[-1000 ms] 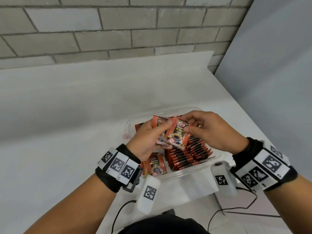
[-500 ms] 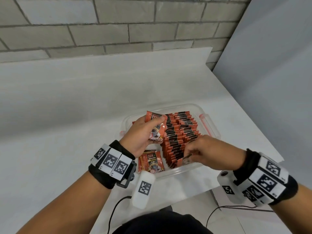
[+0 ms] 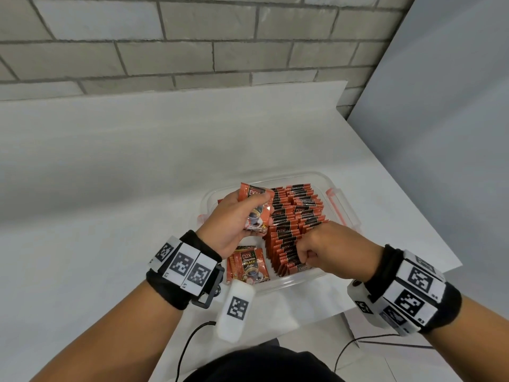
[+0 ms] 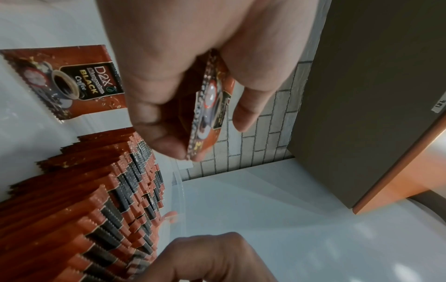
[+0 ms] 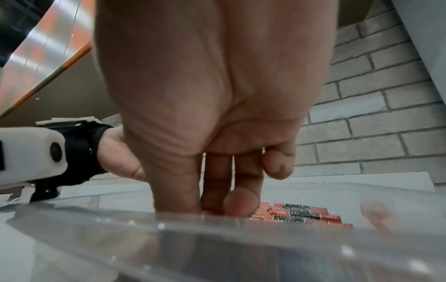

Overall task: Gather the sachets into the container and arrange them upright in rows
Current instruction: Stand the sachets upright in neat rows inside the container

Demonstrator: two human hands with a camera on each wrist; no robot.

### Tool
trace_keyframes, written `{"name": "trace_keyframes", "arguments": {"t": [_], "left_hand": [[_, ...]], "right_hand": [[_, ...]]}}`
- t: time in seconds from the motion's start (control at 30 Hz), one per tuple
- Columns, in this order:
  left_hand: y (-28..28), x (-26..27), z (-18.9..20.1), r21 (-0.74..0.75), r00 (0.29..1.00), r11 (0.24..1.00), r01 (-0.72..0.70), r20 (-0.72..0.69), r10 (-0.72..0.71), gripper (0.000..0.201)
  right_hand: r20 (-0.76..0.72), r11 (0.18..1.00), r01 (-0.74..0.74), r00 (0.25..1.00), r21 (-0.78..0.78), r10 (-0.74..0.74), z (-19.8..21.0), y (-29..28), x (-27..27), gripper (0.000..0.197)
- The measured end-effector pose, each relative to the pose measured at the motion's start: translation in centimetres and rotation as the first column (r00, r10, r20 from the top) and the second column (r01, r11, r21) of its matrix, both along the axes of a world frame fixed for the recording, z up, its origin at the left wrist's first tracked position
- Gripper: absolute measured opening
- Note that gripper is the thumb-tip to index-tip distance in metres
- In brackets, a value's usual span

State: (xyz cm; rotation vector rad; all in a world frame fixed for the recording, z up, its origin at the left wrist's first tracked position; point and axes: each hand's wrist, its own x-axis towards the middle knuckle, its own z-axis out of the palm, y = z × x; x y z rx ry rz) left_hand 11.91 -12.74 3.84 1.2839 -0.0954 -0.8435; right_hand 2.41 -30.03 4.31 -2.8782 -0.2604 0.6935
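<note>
A clear plastic container (image 3: 303,175) near the table's front edge holds rows of upright orange-and-black sachets (image 3: 296,216). Two more sachets (image 3: 248,267) lie flat in its near left corner. My left hand (image 3: 256,209) hovers over the container's left side and grips a small stack of sachets (image 3: 254,213) between thumb and fingers; the stack (image 4: 210,95) shows edge-on in the left wrist view. My right hand (image 3: 305,255) is at the near end of the rows, fingers curled down and pinching a sachet (image 3: 303,268) there. The container's near wall (image 5: 217,234) hides those fingertips (image 5: 241,202).
The container has orange latches (image 3: 334,201) on its sides. A brick wall (image 3: 192,51) runs behind the white table (image 3: 110,188), and a grey panel (image 3: 440,133) stands at the right. The table's right edge (image 3: 413,230) slants close to the container. Cables (image 3: 190,343) hang below my wrists.
My right hand took one sachet from the stack in my left hand, carried it down to the near end of the rows and lowered it in. My left hand barely moved.
</note>
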Motion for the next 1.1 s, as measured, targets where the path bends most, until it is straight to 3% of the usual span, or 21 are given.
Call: {"name": "trace_keyframes", "arguments": {"t": [0.33, 0.73, 0.9, 1.0, 1.1], "left_hand": [[0.1, 0.1, 0.0, -0.002, 1.000, 1.000, 0.007, 0.006, -0.007, 0.018], [0.1, 0.3, -0.3, 0.011, 1.000, 1.000, 0.000, -0.012, 0.000, 0.011], [0.2, 0.3, -0.4, 0.017, 1.000, 1.000, 0.023, 0.005, -0.023, 0.020], [0.1, 0.0, -0.1, 0.021, 0.995, 0.997, 0.070, 0.076, -0.072, 0.021], [-0.2, -0.6, 0.2, 0.035, 0.981, 0.993, 0.115, 0.153, -0.119, 0.027]], "right_hand": [[-0.118, 0.996, -0.043, 0.992, -0.083, 0.033, -0.6, 0.2, 0.9, 0.020], [-0.041, 0.993, -0.048, 0.998, -0.110, 0.044, -1.3, -0.1, 1.2, 0.019], [-0.062, 0.991, 0.126, 0.990, 0.039, -0.123, 0.0, -0.9, 0.9, 0.013], [0.157, 0.964, 0.207, 0.960, 0.167, -0.233, 1.6, -1.2, 0.9, 0.014], [0.253, 0.811, 0.302, 0.845, 0.501, -0.471, 3.0, -0.9, 1.2, 0.024]]}}
